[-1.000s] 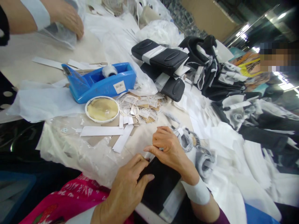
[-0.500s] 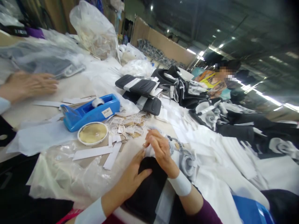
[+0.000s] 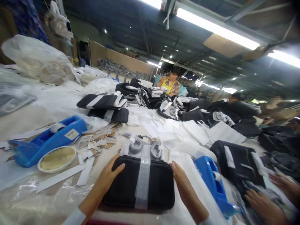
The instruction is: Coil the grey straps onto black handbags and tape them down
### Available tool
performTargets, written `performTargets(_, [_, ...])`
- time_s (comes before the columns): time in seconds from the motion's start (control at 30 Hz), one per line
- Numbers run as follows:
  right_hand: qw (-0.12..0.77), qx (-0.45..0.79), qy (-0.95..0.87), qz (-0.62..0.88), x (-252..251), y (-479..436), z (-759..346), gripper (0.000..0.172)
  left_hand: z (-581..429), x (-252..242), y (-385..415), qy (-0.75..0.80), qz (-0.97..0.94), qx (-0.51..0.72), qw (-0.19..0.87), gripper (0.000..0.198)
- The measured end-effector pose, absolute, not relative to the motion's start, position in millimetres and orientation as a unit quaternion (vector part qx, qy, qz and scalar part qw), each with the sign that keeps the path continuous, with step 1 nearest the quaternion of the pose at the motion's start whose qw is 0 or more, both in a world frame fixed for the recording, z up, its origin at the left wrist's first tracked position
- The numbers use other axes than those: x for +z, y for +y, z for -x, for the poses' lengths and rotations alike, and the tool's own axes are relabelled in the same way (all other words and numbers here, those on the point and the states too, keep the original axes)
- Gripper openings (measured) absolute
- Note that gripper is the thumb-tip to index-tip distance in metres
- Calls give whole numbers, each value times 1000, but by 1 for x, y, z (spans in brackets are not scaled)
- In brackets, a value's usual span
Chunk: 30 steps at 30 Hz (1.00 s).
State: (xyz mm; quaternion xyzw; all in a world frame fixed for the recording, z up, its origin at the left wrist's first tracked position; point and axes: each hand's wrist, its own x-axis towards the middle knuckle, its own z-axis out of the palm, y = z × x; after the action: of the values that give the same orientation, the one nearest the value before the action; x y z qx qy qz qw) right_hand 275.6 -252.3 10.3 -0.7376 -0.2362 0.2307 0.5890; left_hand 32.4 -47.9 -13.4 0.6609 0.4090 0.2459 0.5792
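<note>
A black zip-edged bag point(image 3: 159, 184) lies in front of me, a pale translucent band point(image 3: 142, 181) wrapped around its middle. Rolled grey straps point(image 3: 156, 149) rest at its far side. My left hand point(image 3: 110, 175) holds the bag's left edge, thumb over the top and fingers along the side. On the opposite edge, my right hand point(image 3: 182, 179) grips with straight fingers; its thumb is hidden. Left of the bag are a round tin of yellowish paste point(image 3: 57, 158), white paper strips point(image 3: 61, 178) and a heap of stringed tags point(image 3: 100, 137).
A blue tape dispenser point(image 3: 50, 137) stands on the left, another blue dispenser point(image 3: 212, 179) on the right. Taped black cases point(image 3: 100, 102) are stacked beyond. Another person's hands point(image 3: 264, 203) work at a black bag point(image 3: 241, 159) at right. White sheets point(image 3: 182, 140) spread across the table.
My hands have parted from the bag's far end to its two sides. The bag now faces me squarely. The view has swung right, bringing the second dispenser and a co-worker's hands into sight.
</note>
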Motion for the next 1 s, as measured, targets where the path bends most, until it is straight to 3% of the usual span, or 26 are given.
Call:
performTargets(0.1, [595,339,-193,703,15,-249,-262,59,-32,-6,-49,404,-635,269,602,80])
performTargets(0.3, [639,420,-187,617,20,-235,-256,60,-32,6,-52,402,-621,290,608,71])
performTargets(0.77, [640,392,-172,638,14,-234,-251,62,-34,-8,-49,350,-570,305,678,68])
performTargets(1.0, [617,472,-191,600,22,-235,-256,58,-37,8,-50,353,-572,285,683,60])
